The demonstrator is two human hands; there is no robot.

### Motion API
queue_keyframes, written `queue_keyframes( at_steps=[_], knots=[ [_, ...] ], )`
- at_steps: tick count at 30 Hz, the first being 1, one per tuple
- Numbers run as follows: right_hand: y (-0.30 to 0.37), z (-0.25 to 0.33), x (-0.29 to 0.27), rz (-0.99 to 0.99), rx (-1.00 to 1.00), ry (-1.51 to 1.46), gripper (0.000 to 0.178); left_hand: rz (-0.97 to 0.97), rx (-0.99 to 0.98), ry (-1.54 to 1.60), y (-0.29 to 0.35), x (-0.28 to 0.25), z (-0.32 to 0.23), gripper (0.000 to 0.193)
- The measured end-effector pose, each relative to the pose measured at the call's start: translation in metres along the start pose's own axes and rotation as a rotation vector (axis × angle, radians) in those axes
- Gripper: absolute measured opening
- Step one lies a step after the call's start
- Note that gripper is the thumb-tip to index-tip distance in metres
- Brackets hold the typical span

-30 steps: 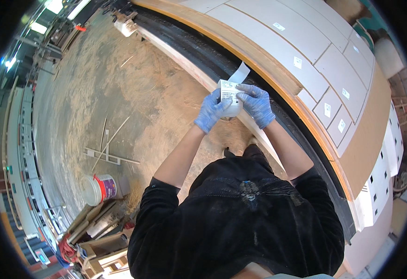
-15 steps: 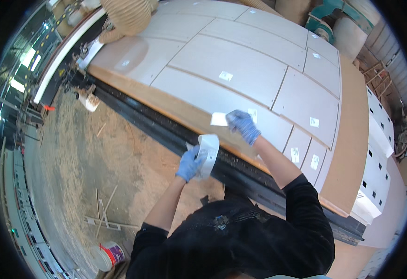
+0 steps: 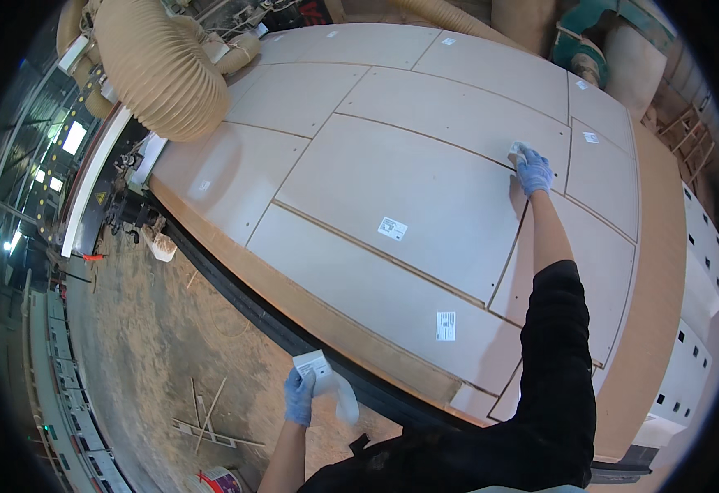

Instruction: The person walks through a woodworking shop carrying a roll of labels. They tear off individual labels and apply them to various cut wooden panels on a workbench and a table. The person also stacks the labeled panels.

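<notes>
My left hand (image 3: 299, 396), in a blue glove, is closed on a strip of white printed labels (image 3: 314, 364); its loose end curls down beside the black table edge. My right hand (image 3: 534, 172), also gloved, reaches far out over the cut panels. A small white label (image 3: 516, 151) is pinched at its fingertips, low over a seam between panels. The large middle panel (image 3: 409, 177) carries a stuck label (image 3: 392, 228), and the long panel nearer me bears another label (image 3: 446, 326). My right forearm and sleeve cover part of the panels at the right.
A ribbed beige hose (image 3: 162, 70) hangs over the far-left panels, beside the machine head (image 3: 133, 205). The bed's black edge (image 3: 236, 296) runs along my side. White slotted pieces (image 3: 688, 361) stand at the right. Wooden sticks (image 3: 203, 419) and a bucket (image 3: 221, 480) are on the dusty floor.
My right hand has moved away from me across the panels, carrying a label. My left hand has shifted left and down with the label strip. The view has moved over the panels.
</notes>
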State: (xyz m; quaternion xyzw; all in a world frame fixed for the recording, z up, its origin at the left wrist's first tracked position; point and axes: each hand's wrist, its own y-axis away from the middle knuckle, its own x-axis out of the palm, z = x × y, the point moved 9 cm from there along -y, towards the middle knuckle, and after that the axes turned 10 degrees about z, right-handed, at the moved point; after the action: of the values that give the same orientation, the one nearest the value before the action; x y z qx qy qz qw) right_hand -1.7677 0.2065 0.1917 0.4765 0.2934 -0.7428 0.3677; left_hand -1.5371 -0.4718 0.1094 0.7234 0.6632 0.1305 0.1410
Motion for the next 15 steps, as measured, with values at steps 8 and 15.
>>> queue_keyframes(
  at_steps=[8, 15],
  knots=[
    [-0.019, 0.017, 0.043, 0.102, -0.018, 0.337, 0.078, -0.041, -0.103, 0.024, -0.008, 0.008, 0.003, 0.030],
    [0.064, 0.057, 0.056, 0.516, -0.133, 0.101, 0.056, 0.050, -0.028, 0.061, -0.014, 0.006, -0.023, 0.030]
  ],
)
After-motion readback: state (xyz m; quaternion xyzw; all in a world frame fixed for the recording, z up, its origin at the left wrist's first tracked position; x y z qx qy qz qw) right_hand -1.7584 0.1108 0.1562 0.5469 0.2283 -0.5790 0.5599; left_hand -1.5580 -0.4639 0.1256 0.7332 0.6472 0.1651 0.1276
